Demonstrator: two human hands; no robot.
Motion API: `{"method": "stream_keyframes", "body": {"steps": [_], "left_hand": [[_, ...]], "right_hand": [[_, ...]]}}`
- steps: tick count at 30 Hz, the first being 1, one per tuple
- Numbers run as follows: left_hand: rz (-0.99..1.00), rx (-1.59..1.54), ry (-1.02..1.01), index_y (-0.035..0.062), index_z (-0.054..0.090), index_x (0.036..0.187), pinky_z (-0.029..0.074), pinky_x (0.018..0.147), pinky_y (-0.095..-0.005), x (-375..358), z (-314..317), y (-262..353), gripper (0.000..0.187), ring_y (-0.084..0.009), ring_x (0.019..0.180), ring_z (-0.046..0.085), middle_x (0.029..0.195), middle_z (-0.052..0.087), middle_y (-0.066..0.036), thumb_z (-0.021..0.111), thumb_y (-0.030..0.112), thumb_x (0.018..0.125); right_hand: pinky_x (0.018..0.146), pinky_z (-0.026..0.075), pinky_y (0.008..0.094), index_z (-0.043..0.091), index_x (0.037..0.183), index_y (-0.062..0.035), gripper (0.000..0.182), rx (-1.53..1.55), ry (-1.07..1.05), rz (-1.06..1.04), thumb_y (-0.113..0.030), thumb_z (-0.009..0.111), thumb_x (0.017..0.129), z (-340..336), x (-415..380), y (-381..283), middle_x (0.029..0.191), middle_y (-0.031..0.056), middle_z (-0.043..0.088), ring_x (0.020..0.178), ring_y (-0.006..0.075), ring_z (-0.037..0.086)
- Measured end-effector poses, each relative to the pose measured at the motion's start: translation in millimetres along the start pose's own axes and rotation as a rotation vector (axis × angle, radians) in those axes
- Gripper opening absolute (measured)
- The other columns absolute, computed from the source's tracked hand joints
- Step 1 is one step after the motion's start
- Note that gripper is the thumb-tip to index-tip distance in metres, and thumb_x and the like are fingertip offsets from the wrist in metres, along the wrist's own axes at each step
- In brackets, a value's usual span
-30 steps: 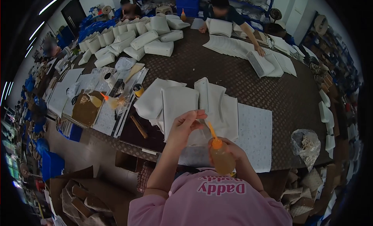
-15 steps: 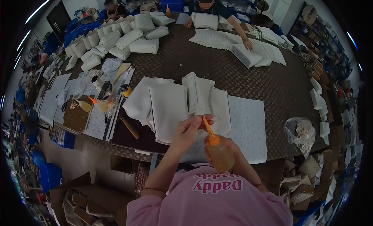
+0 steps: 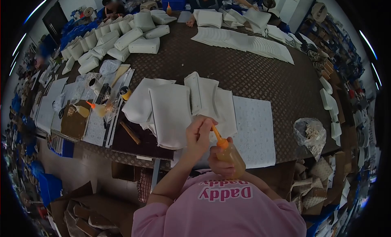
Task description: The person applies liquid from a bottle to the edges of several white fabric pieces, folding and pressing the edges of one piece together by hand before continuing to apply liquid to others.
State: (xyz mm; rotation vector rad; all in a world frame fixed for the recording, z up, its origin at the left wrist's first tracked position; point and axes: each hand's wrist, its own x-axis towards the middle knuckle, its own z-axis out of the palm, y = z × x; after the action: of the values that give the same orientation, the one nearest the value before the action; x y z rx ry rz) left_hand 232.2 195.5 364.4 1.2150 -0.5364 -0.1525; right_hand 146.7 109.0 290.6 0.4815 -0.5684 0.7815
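Observation:
A squeeze bottle (image 3: 231,157) with an orange nozzle and yellowish contents is held in front of the pink shirt, tilted with its tip up and to the left. My right hand (image 3: 222,161) is wrapped round the bottle's body below the orange cap. At the nozzle tip, my left hand (image 3: 198,135) is closed in a pinch; whether it grips the tip or something small cannot be made out. Just beyond my hands lie white padded pieces (image 3: 170,114), several of them overlapping on the table.
Patterned table (image 3: 171,66) with a white sheet (image 3: 254,131) at right. Wooden-handled tool (image 3: 130,133), yellow-black roll (image 3: 125,92) and another glue-like bottle (image 3: 97,109) at left. Plastic bag (image 3: 311,135) at right. Stacked white pieces (image 3: 144,45) and two people at the far side.
The bottle has turned slightly, and my right hand has shifted to its left side. My left hand has moved a little left. Across the table, a person has moved a white piece back from the fanned row.

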Motion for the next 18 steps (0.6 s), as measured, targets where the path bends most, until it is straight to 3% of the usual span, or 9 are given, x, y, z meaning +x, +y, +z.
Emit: {"method": "stream_keyframes", "body": {"steps": [3,8,14,18], "left_hand": [[-0.063,-0.05,0.1,0.0017,0.054,0.076,0.041,0.061,-0.0212,1,-1,-11,0.03,-0.0062,0.063,0.047,0.07,0.055,-0.001,0.043,0.019,0.097],[-0.197,-0.081,0.052,0.0026,0.055,0.073,0.04,0.061,-0.0225,1,-4,-11,0.04,-0.0073,0.062,0.046,0.068,0.054,-0.001,0.037,0.027,0.099],[-0.165,-0.172,0.006,0.0003,0.06,0.08,0.041,0.064,-0.0229,-10,-2,-13,0.042,-0.0089,0.066,0.05,0.074,0.059,-0.003,0.037,0.029,0.1],[-0.06,-0.045,-0.005,-0.0005,0.06,0.081,0.041,0.062,-0.0216,-11,-2,-13,0.036,-0.0076,0.066,0.05,0.073,0.059,-0.002,0.043,0.026,0.099]], "right_hand": [[0.05,0.053,0.0369,0.053,0.11,-0.0187,0.051,0.073,0.008,0.016,-0.061,0.057,0.082,-6,7,4,0.064,0.0106,0.055,0.054,0.026,0.06],[0.05,0.054,0.0353,0.054,0.109,-0.0192,0.049,0.095,-0.05,-0.01,-0.06,0.056,0.082,-11,4,9,0.063,0.0095,0.056,0.053,0.0251,0.061],[0.053,0.055,0.0357,0.054,0.111,-0.0199,0.051,0.044,-0.107,-0.027,-0.061,0.057,0.082,-19,-7,13,0.066,0.0105,0.058,0.056,0.0253,0.062],[0.054,0.054,0.0355,0.053,0.113,-0.0197,0.054,0.03,-0.109,-0.026,-0.063,0.055,0.081,-17,-5,14,0.067,0.0103,0.058,0.057,0.0243,0.062]]}}
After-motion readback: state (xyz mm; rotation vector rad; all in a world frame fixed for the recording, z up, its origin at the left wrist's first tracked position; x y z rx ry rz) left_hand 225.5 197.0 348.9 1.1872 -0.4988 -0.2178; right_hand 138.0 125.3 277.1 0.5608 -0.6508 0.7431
